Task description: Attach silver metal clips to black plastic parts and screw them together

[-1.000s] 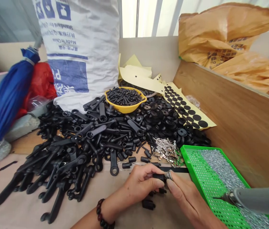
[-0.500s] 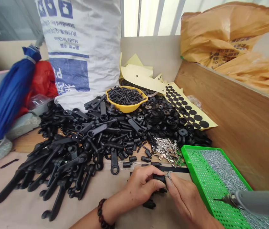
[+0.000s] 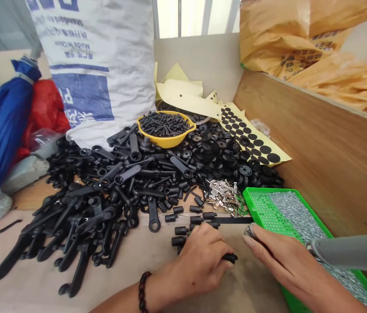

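Two bare hands are working low over a beige work surface [image 3: 255, 291], a short gap between them. The left hand [image 3: 196, 265], with a dark beaded bracelet [image 3: 142, 291] on its wrist, is clenching a small black plastic part [image 3: 230, 258], only its end showing past the fingers. The right hand [image 3: 287, 261] is pinching a small silver metal piece [image 3: 250, 231] between thumb and fingertip. Short black plastic sleeves [image 3: 180, 230] are lying just beside the left hand, near a heap of silver metal clips [image 3: 222, 198]. Under the right hand, a green perforated tray [image 3: 261, 206] is holding a layer of tiny silver parts, and a grey electric screwdriver [image 3: 349, 252] is hanging over it. Farther back, black plastic lever arms [image 3: 88, 208] are spreading across the surface, around a yellow bowl [image 3: 166, 141] of black screws [image 3: 163, 124].
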The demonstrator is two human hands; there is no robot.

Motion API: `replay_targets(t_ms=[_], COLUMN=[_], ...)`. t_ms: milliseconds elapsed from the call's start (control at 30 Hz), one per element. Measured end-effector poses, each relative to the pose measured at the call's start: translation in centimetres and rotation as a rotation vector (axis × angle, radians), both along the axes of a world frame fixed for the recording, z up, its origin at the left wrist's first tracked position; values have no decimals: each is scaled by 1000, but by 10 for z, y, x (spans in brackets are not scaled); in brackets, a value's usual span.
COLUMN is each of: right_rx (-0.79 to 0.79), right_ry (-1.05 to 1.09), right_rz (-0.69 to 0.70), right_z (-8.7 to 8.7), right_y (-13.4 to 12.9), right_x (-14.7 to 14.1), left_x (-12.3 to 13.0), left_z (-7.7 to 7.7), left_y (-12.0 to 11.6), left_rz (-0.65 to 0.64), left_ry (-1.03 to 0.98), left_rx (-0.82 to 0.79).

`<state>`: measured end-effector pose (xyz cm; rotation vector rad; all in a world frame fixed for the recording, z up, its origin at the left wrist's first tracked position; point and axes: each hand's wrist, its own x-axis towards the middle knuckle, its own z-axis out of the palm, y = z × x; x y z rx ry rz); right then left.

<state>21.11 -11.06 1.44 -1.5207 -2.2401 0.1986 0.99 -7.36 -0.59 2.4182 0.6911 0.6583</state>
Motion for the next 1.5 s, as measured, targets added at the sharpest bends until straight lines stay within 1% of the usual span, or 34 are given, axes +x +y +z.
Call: replay_targets(t_ms=[67, 133, 233, 300, 367, 400, 500, 567, 633, 767, 900, 1033, 1133, 1233, 1267, 1333, 1433, 1500], right_rx=[22, 39, 62, 77, 78, 65, 15, 10, 53, 129, 109, 64, -20, -67, -51, 35, 182, 241], right_ry=[-26, -35, -25, -18, -9, 0, 46, 59, 56, 74, 138, 199, 223, 173, 138, 59, -28, -47], right_rz=[-7, 3, 20, 31, 41, 44, 59, 77, 100, 111, 97, 61, 73, 87, 93, 83, 35, 30], right_z=[-3, -7, -9, -9, -7, -6, -3, -3, -3, -7, -12, -17, -18, -15, -14, -12, -9, -8], right_y=[0, 2, 6, 9, 10, 9, 6, 4, 3, 3, 3, 1, -2, -5, -5, -3, 3, 8], right_x=[0, -2, -5, -5, -4, -4, -6, -9, -13, -20, -25, -30, -30, -23, -20, -15, -9, -8], left_x=[3, 5, 8, 8, 7, 6, 0, -2, -4, -4, -4, -4, -2, 0, 0, 1, 1, 3], left_z=[-9, -20, -31, -30, -23, -17, 0, 7, 9, 9, 8, 1, -3, -3, -3, -6, -19, -28], left_y=[-6, -12, -17, -17, -14, -11, 0, 6, 10, 10, 8, 4, 2, 1, 1, -1, -6, -10], left_rz=[-39, -88, -128, -113, -64, -27, 77, 110, 130, 140, 107, 108, 115, 93, 70, 8, -77, -95], left_ry=[138, 225, 267, 239, 149, 85, -103, -184, -240, -273, -243, -264, -289, -186, -123, 2, 137, 220], left_rx=[99, 206, 321, 320, 217, 128, -212, -371, -442, -454, -389, -274, -211, -167, -139, -46, 129, 253])
